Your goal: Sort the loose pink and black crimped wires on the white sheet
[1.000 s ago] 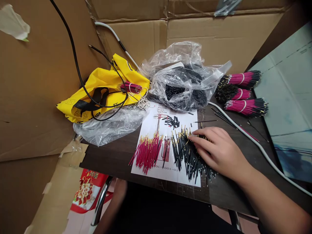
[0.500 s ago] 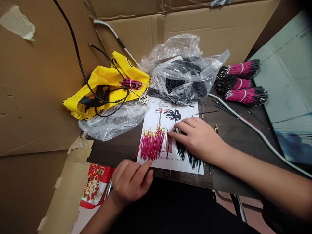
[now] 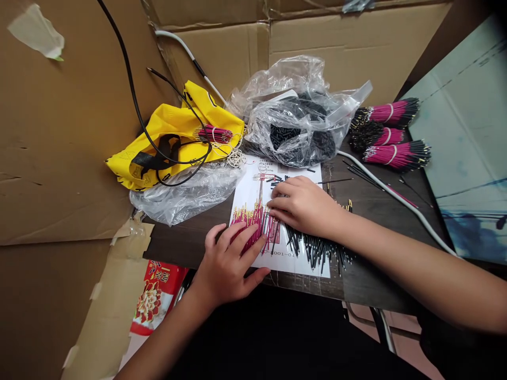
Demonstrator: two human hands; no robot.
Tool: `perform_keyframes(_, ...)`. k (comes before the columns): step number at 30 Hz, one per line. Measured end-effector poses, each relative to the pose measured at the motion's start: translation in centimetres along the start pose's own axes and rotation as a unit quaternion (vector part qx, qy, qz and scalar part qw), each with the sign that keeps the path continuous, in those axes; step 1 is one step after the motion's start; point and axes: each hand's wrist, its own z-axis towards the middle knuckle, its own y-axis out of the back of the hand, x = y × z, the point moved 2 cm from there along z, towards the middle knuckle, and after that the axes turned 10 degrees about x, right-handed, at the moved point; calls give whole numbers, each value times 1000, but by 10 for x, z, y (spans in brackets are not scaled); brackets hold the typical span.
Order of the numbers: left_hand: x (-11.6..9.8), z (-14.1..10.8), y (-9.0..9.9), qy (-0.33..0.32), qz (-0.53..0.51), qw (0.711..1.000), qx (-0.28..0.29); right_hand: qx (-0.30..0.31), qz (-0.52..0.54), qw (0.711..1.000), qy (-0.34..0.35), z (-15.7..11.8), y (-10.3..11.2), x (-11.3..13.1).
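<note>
A pile of pink wires (image 3: 250, 238) with gold metal tips lies on a printed sheet (image 3: 312, 269). My left hand (image 3: 233, 261) rests over this pile, fingers spread and thumb out, partly covering the wires. From the right, my right hand (image 3: 304, 206) reaches in, fingers slightly bent and apart, tips at the pile's right edge. Whether those tips touch a wire is hard to see. Black wires (image 3: 317, 250) are spread below and beside the right palm, some hidden under it. Short black tubes (image 3: 273, 180) lie just beyond its fingers, partly covered.
A clear plastic bag (image 3: 293, 132) of black tubes stands behind the sheet. Left of it is a yellow bag (image 3: 158, 132) with a tied wire bundle (image 3: 215, 134). Several bundles (image 3: 396, 154) sit at right, near a white cable (image 3: 396, 195). Cardboard walls (image 3: 356, 50) surround the table.
My left hand has moved up and right from the table edge onto the pink wires, its fingers now spread. My right hand has shifted slightly up and left, uncovering more black wires.
</note>
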Motion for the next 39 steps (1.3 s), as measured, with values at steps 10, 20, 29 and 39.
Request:
perform_keyframes(10,-2,4,2,6,-11,1000,7,-11,54,994,-96,2,-8,20)
perform_keyframes(20,-1,4,2,-24,-18,1000,5,-53,230,965,-110,3,0,14)
perform_keyframes(29,0,4,1,-21,-16,1000,-2,-123,496,840,-184,-29,34,-4)
perform_keyframes(39,0,3,-2,6,-8,1000,-11,-31,15,983,-181,-26,17,9)
